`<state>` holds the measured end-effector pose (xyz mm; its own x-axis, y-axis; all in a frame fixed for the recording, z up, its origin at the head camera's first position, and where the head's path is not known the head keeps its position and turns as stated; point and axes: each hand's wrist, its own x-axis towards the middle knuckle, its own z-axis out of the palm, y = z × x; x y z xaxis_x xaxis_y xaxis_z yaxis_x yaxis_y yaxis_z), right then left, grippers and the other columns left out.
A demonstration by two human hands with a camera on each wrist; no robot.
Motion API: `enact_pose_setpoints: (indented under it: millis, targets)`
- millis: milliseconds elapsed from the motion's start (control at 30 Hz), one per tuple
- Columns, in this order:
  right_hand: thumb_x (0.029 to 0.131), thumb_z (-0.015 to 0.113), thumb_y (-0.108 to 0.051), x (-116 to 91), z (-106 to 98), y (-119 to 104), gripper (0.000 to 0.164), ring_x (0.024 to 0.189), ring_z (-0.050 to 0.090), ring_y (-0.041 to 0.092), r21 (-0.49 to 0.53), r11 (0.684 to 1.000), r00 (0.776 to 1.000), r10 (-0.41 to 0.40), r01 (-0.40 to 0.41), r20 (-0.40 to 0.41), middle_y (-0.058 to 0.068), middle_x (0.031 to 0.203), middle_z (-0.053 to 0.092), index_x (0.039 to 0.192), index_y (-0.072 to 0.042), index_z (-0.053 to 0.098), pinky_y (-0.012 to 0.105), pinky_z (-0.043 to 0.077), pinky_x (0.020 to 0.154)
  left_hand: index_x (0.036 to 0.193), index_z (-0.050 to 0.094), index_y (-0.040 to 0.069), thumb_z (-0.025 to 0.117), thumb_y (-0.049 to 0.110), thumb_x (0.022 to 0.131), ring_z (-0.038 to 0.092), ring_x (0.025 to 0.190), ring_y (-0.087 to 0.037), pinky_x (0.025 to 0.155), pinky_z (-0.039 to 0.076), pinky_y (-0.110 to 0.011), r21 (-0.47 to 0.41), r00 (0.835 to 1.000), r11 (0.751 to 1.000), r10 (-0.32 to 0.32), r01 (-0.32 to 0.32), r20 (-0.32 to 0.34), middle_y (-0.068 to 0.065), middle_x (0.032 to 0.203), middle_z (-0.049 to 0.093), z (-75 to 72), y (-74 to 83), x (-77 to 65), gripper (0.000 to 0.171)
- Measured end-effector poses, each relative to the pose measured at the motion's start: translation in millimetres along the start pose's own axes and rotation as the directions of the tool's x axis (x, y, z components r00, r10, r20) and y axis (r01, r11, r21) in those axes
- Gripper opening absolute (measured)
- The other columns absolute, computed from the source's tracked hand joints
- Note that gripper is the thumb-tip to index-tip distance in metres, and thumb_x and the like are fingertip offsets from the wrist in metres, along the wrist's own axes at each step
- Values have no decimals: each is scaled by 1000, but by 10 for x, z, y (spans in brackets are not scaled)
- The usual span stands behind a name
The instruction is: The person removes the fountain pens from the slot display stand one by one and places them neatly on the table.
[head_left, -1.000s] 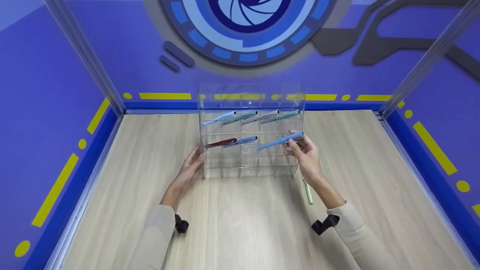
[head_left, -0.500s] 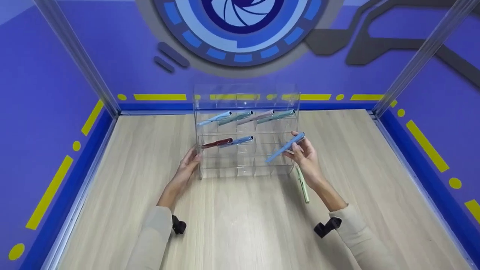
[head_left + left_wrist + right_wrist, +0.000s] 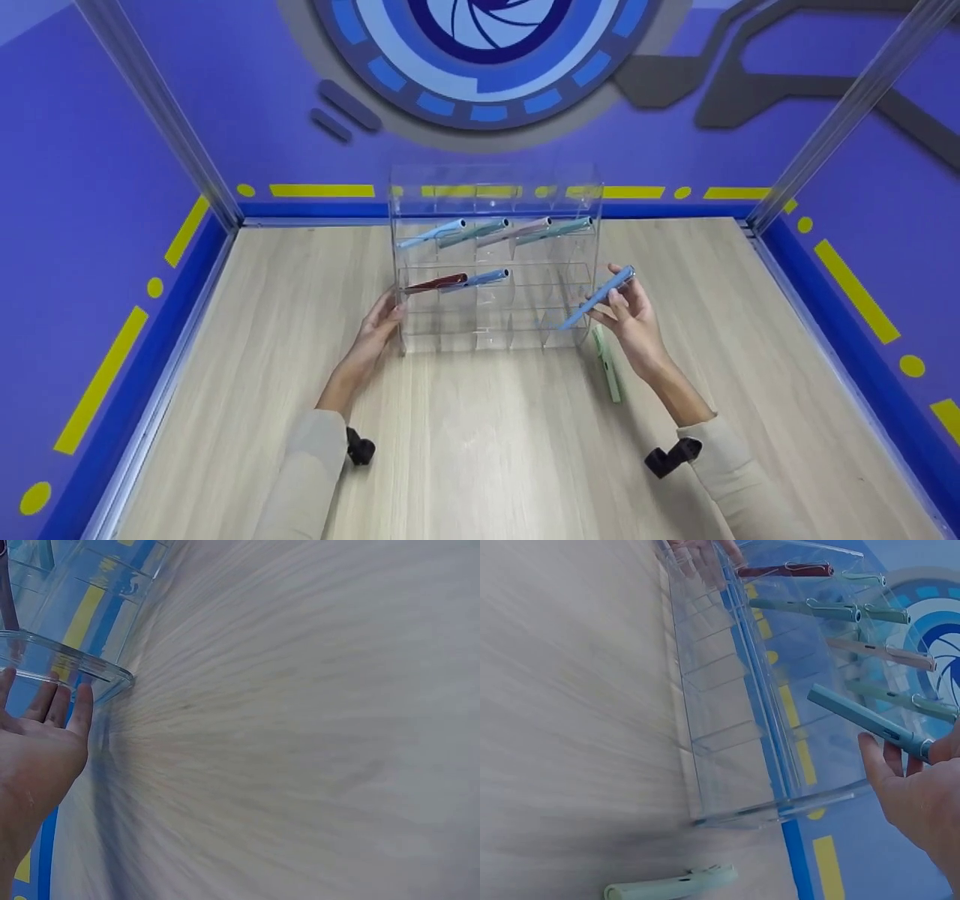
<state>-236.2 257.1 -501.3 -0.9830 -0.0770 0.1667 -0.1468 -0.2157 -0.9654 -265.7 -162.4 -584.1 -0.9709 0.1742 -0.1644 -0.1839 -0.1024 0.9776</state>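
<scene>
Holding the blue pen (image 3: 598, 297) in our right hand (image 3: 637, 328), we have it tilted in the air at the right end of the clear rack (image 3: 492, 319). Our right fingers pinch it near the clip end, and its free end slants down toward the rack; whether the two touch, we cannot tell. Our left hand (image 3: 373, 334) rests against the rack's left side, fingers fairly straight and a little spread — probably steadying it. Four pens lie in the upper row; the dark red pen (image 3: 436, 283) and a second blue pen (image 3: 484, 278) sit at the left of the row below. The green pen (image 3: 608, 365) lies on the table (image 3: 480, 450), near the rack's right front corner.

We seem to be midway through placing or lining up the pen. The next move likely calls for matching its slant to a bare slot — without nudging the rack.
</scene>
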Motion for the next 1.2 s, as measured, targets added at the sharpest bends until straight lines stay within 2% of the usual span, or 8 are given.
enact_pose_setpoints:
  millis: [100,300,500,833,1000,1200]
  targets:
    - [110,44,-16,-19,-36,27,47,108,66,13,-30,999,1000,15,-16,-18,-1,114,55,155,-8,34,28,61,92,165,20,25,49,31,110,8,161,-25,133,13,-45,-5,1000,1000,3,-3,-10,-6,174,9,-7,-5,-13,62]
    - [111,41,-19,-59,-105,87,52,106,62,11,-114,990,995,71,-79,-70,-1,117,51,159,-5,28,26,59,91,165,16,23,51,37,108,6,161,-27,133,11,-47,2,1000,1000,12,-12,2,-7,174,6,-45,5,-38,68]
    - [111,43,-22,-91,-207,121,50,101,58,13,-152,979,984,112,-134,-141,1,112,51,157,-5,33,25,57,88,165,15,23,51,40,108,5,162,-26,133,11,-46,-2,1000,1000,11,-11,14,-6,174,6,-45,0,-33,70]
    - [109,51,-20,-158,-369,159,38,100,56,5,-189,961,966,165,-203,-198,-2,114,50,142,-3,45,22,59,86,165,18,22,51,34,109,10,161,-26,133,13,-45,-8,1000,1000,13,-13,6,-7,174,11,6,0,-9,66]
    - [107,55,-23,-184,-455,161,45,103,58,7,-202,951,954,183,-233,-238,-5,115,51,144,0,44,21,58,85,164,22,24,51,32,109,12,161,-26,132,14,-45,-11,1000,1000,24,-24,5,-6,173,14,28,15,22,63]
    - [105,60,-24,-201,-511,186,51,99,57,5,-223,932,936,220,-284,-273,-7,112,52,146,0,44,19,56,79,165,18,21,50,29,109,11,161,-26,133,14,-44,-26,1000,1000,8,-8,-5,-8,174,10,-3,3,1,65]
